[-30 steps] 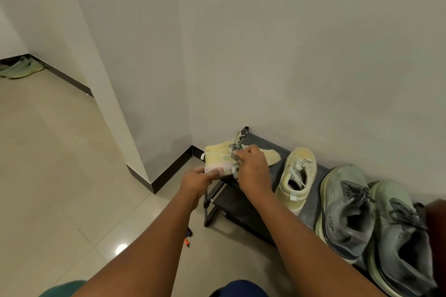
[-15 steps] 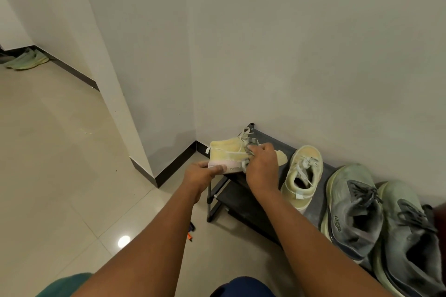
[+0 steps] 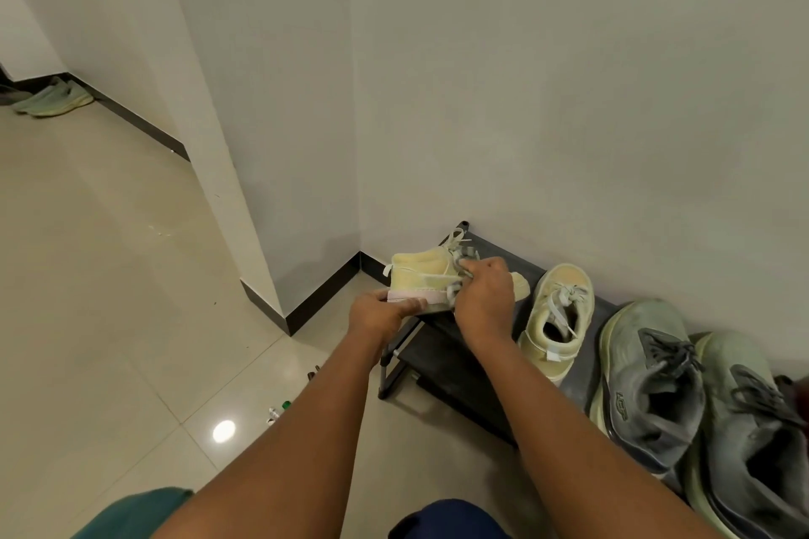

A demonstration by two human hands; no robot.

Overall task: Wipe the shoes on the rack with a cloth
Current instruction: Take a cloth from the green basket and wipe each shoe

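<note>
At the left end of the shoe rack [image 3: 490, 346], my left hand [image 3: 385, 313] grips the pale yellow sneaker [image 3: 431, 278] by its sole, and my right hand [image 3: 483, 298] pinches the grey cloth [image 3: 465, 258]. The cloth has moved from the side up to the laces, so this sneaker seems nearly wiped. Its sole looks pinkish-white. Its pair [image 3: 558, 319] stands beside.
</note>
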